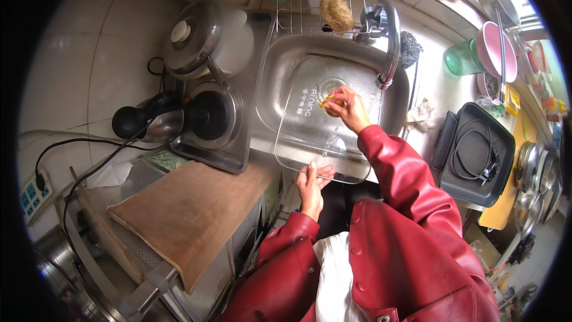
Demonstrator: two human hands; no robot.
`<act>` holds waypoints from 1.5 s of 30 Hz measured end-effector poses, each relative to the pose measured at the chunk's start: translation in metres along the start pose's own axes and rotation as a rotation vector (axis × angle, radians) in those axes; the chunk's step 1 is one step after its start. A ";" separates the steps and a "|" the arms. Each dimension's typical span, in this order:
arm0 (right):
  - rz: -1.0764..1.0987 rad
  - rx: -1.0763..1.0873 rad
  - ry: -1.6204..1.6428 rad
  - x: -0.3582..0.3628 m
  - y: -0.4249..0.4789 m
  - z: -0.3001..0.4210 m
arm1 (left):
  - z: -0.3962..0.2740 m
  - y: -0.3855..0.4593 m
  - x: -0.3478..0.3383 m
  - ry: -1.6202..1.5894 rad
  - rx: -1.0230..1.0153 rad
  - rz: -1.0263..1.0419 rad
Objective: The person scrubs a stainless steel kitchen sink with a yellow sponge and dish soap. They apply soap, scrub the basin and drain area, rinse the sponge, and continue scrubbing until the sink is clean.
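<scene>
A clear rectangular glass lid (pixel 313 143) with rounded corners lies tilted over the stainless steel sink (pixel 269 76), its near edge out past the front rim. It bears white printed writing. My left hand (pixel 311 186) grips that near edge, thumb on top and fingers visible beneath through the glass. Above the lid's middle, my right hand (pixel 351 106) pinches a small yellow scrubbing pad or cloth (pixel 330 103), mostly covered by the fingers. Whether the pad presses on the glass I cannot tell. The chrome faucet (pixel 393 44) curves over the sink's right side; no running water is visible.
A wire rack (pixel 297 13) holds a fibrous loofah scrubber (pixel 336 12) behind the sink. Steel wool (pixel 410 49) sits right of the faucet. Left are a black tray (pixel 237 156) with kettles and a brown board (pixel 196 214). A black pan (pixel 476 156) holding a cord stands right.
</scene>
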State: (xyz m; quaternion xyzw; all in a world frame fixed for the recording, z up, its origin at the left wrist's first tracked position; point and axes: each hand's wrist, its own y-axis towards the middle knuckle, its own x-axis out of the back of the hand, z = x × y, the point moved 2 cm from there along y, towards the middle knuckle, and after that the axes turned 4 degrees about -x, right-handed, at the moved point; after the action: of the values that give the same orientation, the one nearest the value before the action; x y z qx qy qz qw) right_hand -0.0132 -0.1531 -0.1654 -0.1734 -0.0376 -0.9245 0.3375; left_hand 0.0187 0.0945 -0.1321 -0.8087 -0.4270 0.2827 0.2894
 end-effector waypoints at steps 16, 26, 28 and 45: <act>0.137 -0.086 0.122 0.020 0.000 -0.009 | 0.008 0.002 0.000 -0.056 -0.045 -0.024; 0.141 0.040 -0.193 0.005 0.005 0.000 | 0.008 0.002 0.003 -0.030 -0.038 -0.038; 0.050 0.052 -0.338 -0.005 0.016 0.003 | 0.006 0.001 0.000 -0.013 -0.048 -0.031; -0.316 -0.382 0.404 -0.008 -0.003 -0.036 | 0.008 0.000 -0.002 -0.008 -0.049 -0.035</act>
State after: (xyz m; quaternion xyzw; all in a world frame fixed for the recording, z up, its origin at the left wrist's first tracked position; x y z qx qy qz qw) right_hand -0.0205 -0.1528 -0.2016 -0.0386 0.1782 -0.9714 0.1519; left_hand 0.0120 0.0942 -0.1368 -0.8068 -0.4492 0.2704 0.2724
